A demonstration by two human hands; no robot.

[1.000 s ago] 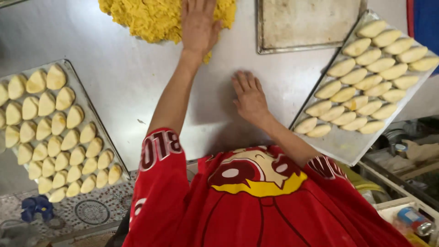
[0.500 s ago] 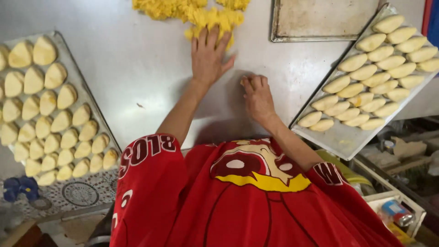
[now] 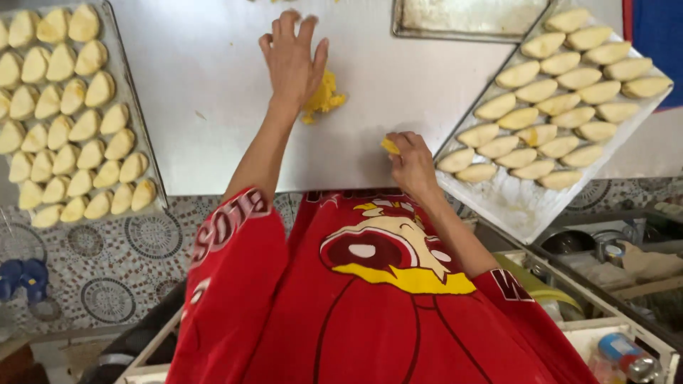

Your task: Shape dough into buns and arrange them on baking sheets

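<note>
My left hand lies flat on the steel table, fingers spread, its palm edge over a small lump of yellow crumbly filling. Nearer my body, my right hand is curled at the table's front edge, its fingers pinching a small yellow piece. The two hands are about a hand's length apart. My red shirt fills the bottom of the view.
A metal tray full of pale folded pastries lies at the left. Another tray, set at an angle on the right, carries rows of pastries, with its near corner bare. A floury empty tray lies at the top. Bins and containers stand at the lower right.
My left hand has drawn back toward me from the big yellow pile, bringing a small lump along. My right hand has closed on a small yellow piece. The big pile is out of view.
</note>
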